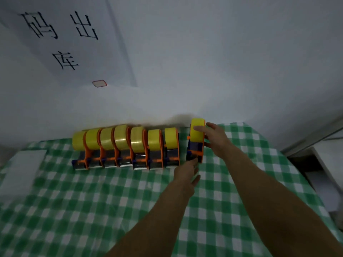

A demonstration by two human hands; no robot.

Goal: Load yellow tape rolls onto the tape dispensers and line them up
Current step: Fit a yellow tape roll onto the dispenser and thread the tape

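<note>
Seven loaded dispensers (128,151) stand in a row by the wall. The eighth dispenser (194,152) sits just right of them, a gap between. The right hand (217,138) grips its yellow roll (197,133); the left hand (185,171), fingers straight, touches its front. Shoving it over too hard could skew or topple the neighbours.

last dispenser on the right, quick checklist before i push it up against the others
1. Roll on the end dispenser: ok, a yellow roll sits on it.
2. Right hand grip: ok, thumb and fingers hold the roll.
3. Left hand at the front end: ok, fingertips touch it.
4. Lined up with the row of seven: not ok, there is a gap and it sits further back.
5. Gap free: ok, only tablecloth shows.
6. Tape end threaded: cannot tell.
</note>
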